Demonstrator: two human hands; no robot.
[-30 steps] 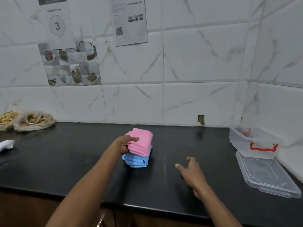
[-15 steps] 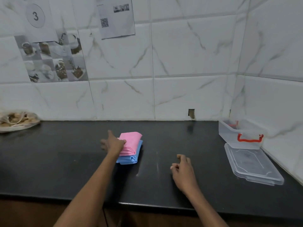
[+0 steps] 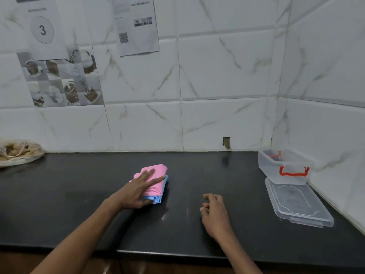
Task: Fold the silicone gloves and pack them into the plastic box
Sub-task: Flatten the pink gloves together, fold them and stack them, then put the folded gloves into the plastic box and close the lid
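Black counter (image 3: 59, 194): left hand (image 3: 136, 191) flat on pink glove (image 3: 158, 171) atop blue glove (image 3: 158, 199); right hand (image 3: 214, 210) loosely curled, empty; plastic box (image 3: 286, 165) rightward against wall.

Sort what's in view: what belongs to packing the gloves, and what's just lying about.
For the job:
pink folded glove, under the pressing left hand
blue folded glove beneath it
clear plastic box with red handle
lid lying beside the box

Lying about:
plastic bag of food, far left
workstation 3 sheet
QR-code sheet
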